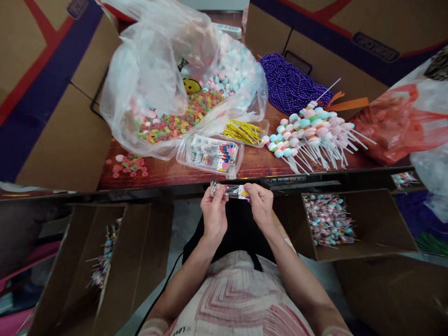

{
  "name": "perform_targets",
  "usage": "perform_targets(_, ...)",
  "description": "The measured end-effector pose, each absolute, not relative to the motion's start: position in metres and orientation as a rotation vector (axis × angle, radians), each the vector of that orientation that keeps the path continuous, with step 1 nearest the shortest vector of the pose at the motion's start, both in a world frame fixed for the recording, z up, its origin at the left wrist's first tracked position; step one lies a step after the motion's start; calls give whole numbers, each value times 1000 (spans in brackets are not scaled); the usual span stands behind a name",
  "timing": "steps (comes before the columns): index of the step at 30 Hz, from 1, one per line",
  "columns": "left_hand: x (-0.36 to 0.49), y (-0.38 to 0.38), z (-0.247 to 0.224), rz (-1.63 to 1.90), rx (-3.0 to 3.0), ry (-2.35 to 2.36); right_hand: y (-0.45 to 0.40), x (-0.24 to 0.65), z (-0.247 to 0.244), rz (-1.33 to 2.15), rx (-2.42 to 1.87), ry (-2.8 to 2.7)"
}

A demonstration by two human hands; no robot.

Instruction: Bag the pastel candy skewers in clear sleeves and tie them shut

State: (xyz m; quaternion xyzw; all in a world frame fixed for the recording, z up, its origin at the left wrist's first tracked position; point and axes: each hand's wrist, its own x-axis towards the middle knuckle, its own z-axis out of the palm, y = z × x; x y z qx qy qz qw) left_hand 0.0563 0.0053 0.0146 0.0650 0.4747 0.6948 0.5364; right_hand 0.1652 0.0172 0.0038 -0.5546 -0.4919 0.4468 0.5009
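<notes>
Far left, low: an open cardboard box point(105, 261) on the floor, with wrapped candy sticks point(103, 261) leaning along its inner wall.

Table point(168, 173), left part: a few loose candy rings point(130, 165) lie near the front edge. Just behind them a large clear plastic bag point(157, 79) lies open, with colored ring candies point(178, 119) spilled inside and pale marshmallow pieces point(233, 70) at its back.

Center, just below the table edge: your left hand point(213, 212) and right hand point(261, 205) are up in front of you, near each other. Both hold one small clear wrapper point(233, 190) with a colored print. Your left hand pinches its left end with narrow fingers; your right hand pinches its right end the same way. The wrapper lies stretched level between them, over your lap, off the table.

Just above your hands, on the table: a clear tray point(210, 156) of printed wrappers, and beside it to the right a smaller tray of yellow twist ties point(243, 131).

Right of center: a heap of marshmallow skewers point(308, 128), heads to the left, sticks fanning right. Behind them, purple beads point(289, 84).

Right, low: a second open box point(371, 228) with wrapped candy sticks piled in its left part. Far right: a red plastic bag point(395, 121) on the table's end.
</notes>
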Motion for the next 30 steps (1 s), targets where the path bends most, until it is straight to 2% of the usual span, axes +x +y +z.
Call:
perform_targets(3,58,7,14,1652,176,1169,28,178,7,972,-1396,-1257)
perform_targets(9,44,19,14,1669,51,1165,79,244,5,80,-1828,-1559)
perform_targets(13,39,23,16,1644,-5,1119,102,274,-6,-198,-2081,-1722)
perform_targets(17,38,23,16,1630,-44,1073,104,279,-16,-266,-2060,-1816)
perform_targets(23,29,24,15,1642,-88,1034,90,284,-21,-298,-1987,-1648)
perform_targets(27,27,25,14,1635,-130,1026,70,293,-14,-122,-1860,-1563)
perform_targets(30,28,26,13,1619,-153,1020,47,293,-3,168,-1689,-1510)
